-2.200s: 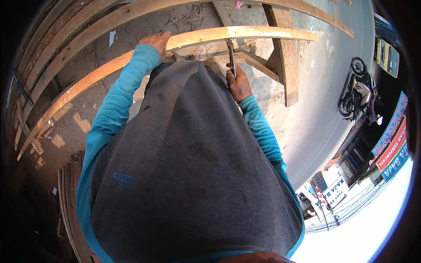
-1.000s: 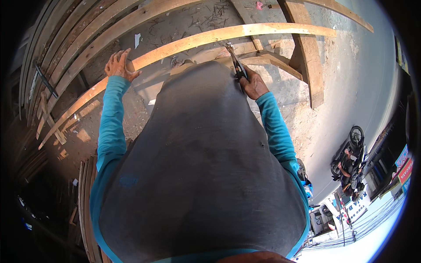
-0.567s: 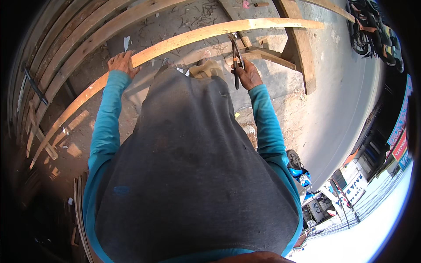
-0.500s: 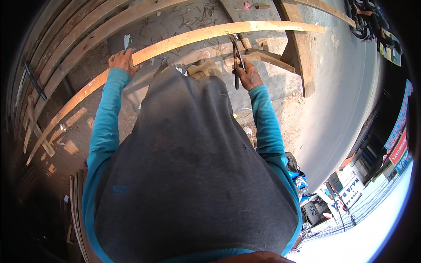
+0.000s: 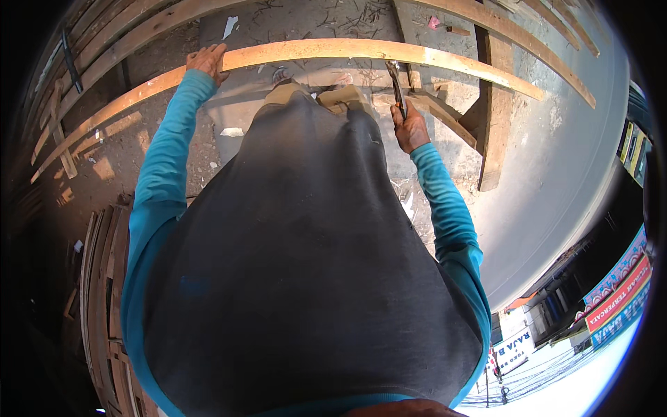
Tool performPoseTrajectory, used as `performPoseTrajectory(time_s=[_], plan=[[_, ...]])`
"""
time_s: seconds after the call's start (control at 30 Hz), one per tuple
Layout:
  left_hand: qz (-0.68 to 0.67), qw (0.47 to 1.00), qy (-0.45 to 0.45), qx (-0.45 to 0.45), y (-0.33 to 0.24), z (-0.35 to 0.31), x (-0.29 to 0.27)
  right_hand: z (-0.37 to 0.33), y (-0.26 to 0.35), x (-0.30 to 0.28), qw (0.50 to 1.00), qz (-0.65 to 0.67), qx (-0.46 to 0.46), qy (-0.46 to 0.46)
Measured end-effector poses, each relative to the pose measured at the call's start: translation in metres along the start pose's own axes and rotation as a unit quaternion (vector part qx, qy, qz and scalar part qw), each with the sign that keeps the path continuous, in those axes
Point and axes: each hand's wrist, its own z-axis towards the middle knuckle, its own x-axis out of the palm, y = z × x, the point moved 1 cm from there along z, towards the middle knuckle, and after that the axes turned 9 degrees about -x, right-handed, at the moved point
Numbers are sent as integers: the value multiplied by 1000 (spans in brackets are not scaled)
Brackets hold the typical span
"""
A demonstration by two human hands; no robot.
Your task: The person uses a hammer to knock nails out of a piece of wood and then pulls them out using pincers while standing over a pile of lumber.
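Note:
A long, narrow wooden plank (image 5: 313,48) runs across in front of me, its ends curved downward by the lens. My left hand (image 5: 207,62) is closed over the plank left of its middle, fingers on top and thumb at the near edge. In my right hand (image 5: 412,128) is a pair of dark metal pincers (image 5: 397,83), held by the handles. The head of the pincers points away from me and meets the plank's near edge, right of the middle. Whether the jaws bite on anything is too small to tell.
More long boards (image 5: 139,42) lie at the far left, with a dark bar (image 5: 71,62) on them. A timber support (image 5: 497,118) stands to the right. Stacked planks (image 5: 104,292) are at lower left. Nails or scraps (image 5: 354,24) litter the ground beyond. A road (image 5: 577,174) passes at right.
The pincers' handles, spread apart before, now look closer together in my right hand. The whole view has shifted. My left hand stays on the plank.

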Motion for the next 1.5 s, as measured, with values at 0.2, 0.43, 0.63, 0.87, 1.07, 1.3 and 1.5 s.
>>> performPoseTrajectory(time_s=[0.2,0.43,0.63,0.87,1.07,1.3,1.5], plan=[[9,1000,29,-8,7,1,15,47,-20,-87,963,-181,-119,162],[72,996,42,-21,4,8,8,84,-45,-142,824,-477,-275,133],[51,996,64,-17,-4,6,-2,18,-76,-83,977,-201,-28,63],[-37,999,-5,24,-3,-1,-1,-24,29,66,946,319,40,-34],[-52,997,-8,64,1,2,0,-16,59,126,934,334,22,-123],[-66,996,-16,55,0,4,6,-10,56,124,974,174,-35,-143],[-64,996,-32,50,3,6,12,-12,59,122,966,237,5,-100]])
